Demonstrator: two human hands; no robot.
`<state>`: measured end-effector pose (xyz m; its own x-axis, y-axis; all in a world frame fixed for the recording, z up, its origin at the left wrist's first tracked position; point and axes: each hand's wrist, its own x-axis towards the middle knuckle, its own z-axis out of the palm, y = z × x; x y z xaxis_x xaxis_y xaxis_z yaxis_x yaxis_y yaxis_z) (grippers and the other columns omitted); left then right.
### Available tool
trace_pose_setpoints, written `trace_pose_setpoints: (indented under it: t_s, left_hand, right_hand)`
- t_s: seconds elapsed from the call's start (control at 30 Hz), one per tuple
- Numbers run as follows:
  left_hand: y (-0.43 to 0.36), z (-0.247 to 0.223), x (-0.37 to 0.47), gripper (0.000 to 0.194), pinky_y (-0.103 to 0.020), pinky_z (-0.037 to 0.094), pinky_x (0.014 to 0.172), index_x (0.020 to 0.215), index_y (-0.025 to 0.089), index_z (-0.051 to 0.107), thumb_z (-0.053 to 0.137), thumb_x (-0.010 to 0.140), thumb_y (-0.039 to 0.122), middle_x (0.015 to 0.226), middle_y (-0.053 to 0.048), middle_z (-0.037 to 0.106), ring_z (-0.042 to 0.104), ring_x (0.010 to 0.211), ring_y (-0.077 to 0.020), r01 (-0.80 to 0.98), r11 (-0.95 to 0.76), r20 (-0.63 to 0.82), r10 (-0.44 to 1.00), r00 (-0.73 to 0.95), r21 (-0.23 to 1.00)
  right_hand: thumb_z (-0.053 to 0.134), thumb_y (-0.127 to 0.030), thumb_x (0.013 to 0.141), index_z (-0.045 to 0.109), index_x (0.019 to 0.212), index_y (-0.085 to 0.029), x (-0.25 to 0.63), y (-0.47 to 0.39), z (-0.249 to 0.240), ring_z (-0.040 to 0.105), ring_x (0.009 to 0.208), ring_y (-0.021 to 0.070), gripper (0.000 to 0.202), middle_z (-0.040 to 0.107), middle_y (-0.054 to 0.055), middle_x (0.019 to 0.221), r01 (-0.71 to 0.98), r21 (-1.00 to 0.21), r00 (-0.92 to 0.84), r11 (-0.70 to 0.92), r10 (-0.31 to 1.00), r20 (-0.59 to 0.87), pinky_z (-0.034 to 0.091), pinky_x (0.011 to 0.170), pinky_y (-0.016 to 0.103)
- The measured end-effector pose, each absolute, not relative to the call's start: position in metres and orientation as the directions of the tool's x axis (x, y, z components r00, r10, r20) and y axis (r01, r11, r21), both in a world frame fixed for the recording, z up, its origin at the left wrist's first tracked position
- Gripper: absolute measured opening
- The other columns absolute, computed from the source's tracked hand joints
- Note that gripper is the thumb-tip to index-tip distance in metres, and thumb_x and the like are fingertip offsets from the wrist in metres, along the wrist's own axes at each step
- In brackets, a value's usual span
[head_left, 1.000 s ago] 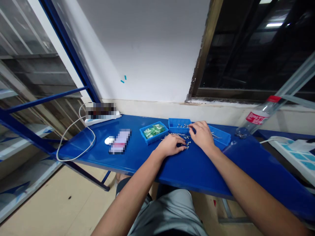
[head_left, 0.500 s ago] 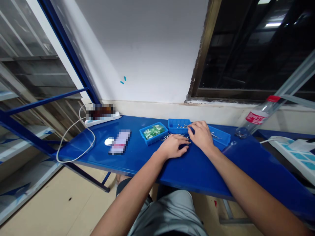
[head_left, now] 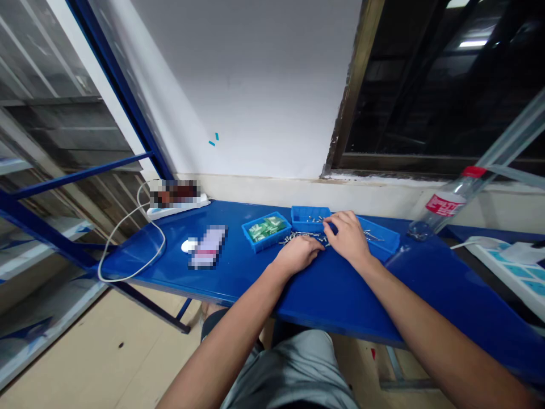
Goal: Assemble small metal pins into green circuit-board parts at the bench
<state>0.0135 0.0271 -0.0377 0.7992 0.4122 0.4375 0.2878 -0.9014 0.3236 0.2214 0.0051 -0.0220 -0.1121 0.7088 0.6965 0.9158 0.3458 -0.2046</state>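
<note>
A loose pile of small metal screws (head_left: 293, 234) lies on the blue table (head_left: 255, 278). My left hand (head_left: 298, 254) rests at the near side of the pile with its fingers closed; what they hold, if anything, is too small to name. Just right of it, my right hand (head_left: 346, 234) has thumb and fingertips together beside a blue bin (head_left: 310, 211) with a few screws inside. Whatever is between those fingertips cannot be made out. Green packets (head_left: 267, 227) fill another blue bin (head_left: 255, 248) to the left. A third blue bin (head_left: 385, 241), partly behind my right hand, holds thin metal rods.
A plastic bottle (head_left: 445, 205) with a red cap stands tilted at the right, near a power strip (head_left: 515, 267). On the left are a blurred phone-like item (head_left: 208, 247), a white round object (head_left: 188, 245), a cable (head_left: 123, 279) and another power strip (head_left: 179, 208).
The fingers of my left hand have closed, its thumb drawn in from a spread position. My right hand has moved very slightly left.
</note>
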Motion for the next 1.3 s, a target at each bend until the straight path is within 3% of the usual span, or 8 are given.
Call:
trace_pose_setpoints:
  t_s: [0.57, 0.73, 0.83, 0.9, 1.03, 1.13, 1.3]
  left_hand:
    - [0.029, -0.039, 0.012, 0.036, -0.035, 0.055, 0.1, 0.104, 0.018, 0.075, 0.055, 0.084, -0.004, 0.102, -0.008, 0.075, 0.069, 0.098, -0.0223, 0.333, -0.868, 0.486, 0.485, 0.727, 0.369]
    - [0.026, -0.035, 0.013, 0.032, -0.037, 0.056, 0.1, 0.103, 0.018, 0.073, 0.057, 0.083, -0.003, 0.107, -0.008, 0.074, 0.069, 0.102, -0.0229, 0.321, -0.837, 0.588, 0.541, 0.601, 0.443]
    - [0.023, -0.029, 0.012, 0.038, -0.038, 0.057, 0.103, 0.11, 0.019, 0.069, 0.056, 0.083, -0.004, 0.113, -0.008, 0.071, 0.069, 0.109, -0.0221, 0.282, -0.807, 0.653, 0.587, 0.478, 0.519]
    - [0.022, -0.025, 0.012, 0.043, -0.038, 0.059, 0.103, 0.118, 0.019, 0.065, 0.057, 0.083, -0.004, 0.12, -0.01, 0.068, 0.067, 0.115, -0.0226, 0.26, -0.793, 0.677, 0.607, 0.417, 0.551]
    - [0.02, -0.022, 0.012, 0.054, -0.038, 0.061, 0.104, 0.133, 0.021, 0.058, 0.056, 0.085, -0.004, 0.135, -0.012, 0.059, 0.064, 0.125, -0.0228, 0.215, -0.794, 0.696, 0.604, 0.389, 0.569]
    - [0.022, -0.025, 0.012, 0.057, -0.042, 0.059, 0.11, 0.136, 0.022, 0.057, 0.055, 0.086, -0.005, 0.137, -0.012, 0.059, 0.062, 0.13, -0.0244, 0.216, -0.818, 0.711, 0.572, 0.409, 0.533]
    - [0.025, -0.028, 0.012, 0.055, -0.044, 0.061, 0.108, 0.133, 0.022, 0.06, 0.055, 0.086, -0.005, 0.139, -0.013, 0.061, 0.062, 0.133, -0.0256, 0.172, -0.838, 0.737, 0.538, 0.409, 0.517]
  right_hand:
    - [0.06, -0.025, 0.099, 0.074, 0.098, -0.022, 0.212, 0.001, -0.022, 0.062, 0.105, 0.0308, 0.015, 0.074, 0.01, 0.101, 0.847, -0.256, -0.162, 0.465, 0.686, 0.709, 0.053, 0.096, 0.047]
    - [0.059, -0.025, 0.099, 0.074, 0.098, -0.023, 0.207, -0.004, -0.017, 0.064, 0.105, 0.0304, 0.015, 0.074, 0.01, 0.101, 0.798, -0.307, -0.16, 0.518, 0.674, 0.721, 0.054, 0.096, 0.047]
    - [0.059, -0.028, 0.1, 0.073, 0.103, -0.024, 0.202, -0.007, -0.014, 0.067, 0.098, 0.0284, 0.015, 0.075, 0.009, 0.102, 0.742, -0.41, -0.118, 0.53, 0.706, 0.698, 0.056, 0.09, 0.046]
    - [0.063, -0.031, 0.097, 0.072, 0.107, -0.024, 0.199, -0.007, -0.015, 0.069, 0.085, 0.0248, 0.015, 0.075, 0.008, 0.1, 0.664, -0.556, -0.052, 0.5, 0.772, 0.633, 0.059, 0.081, 0.042]
    - [0.078, -0.041, 0.085, 0.068, 0.1, -0.023, 0.195, -0.001, -0.026, 0.071, 0.081, 0.0217, 0.026, 0.073, 0.006, 0.091, 0.341, -0.853, 0.018, 0.395, 0.905, 0.426, 0.061, 0.076, 0.038]
    - [0.084, -0.046, 0.077, 0.067, 0.093, -0.022, 0.193, 0.004, -0.031, 0.07, 0.083, 0.0204, 0.033, 0.071, 0.005, 0.088, 0.175, -0.921, 0.01, 0.347, 0.935, 0.354, 0.061, 0.081, 0.037]
    - [0.089, -0.046, 0.07, 0.067, 0.088, -0.022, 0.193, 0.004, -0.029, 0.068, 0.074, 0.0178, 0.037, 0.07, 0.003, 0.082, 0.085, -0.954, 0.011, 0.287, 0.957, 0.289, 0.059, 0.072, 0.034]
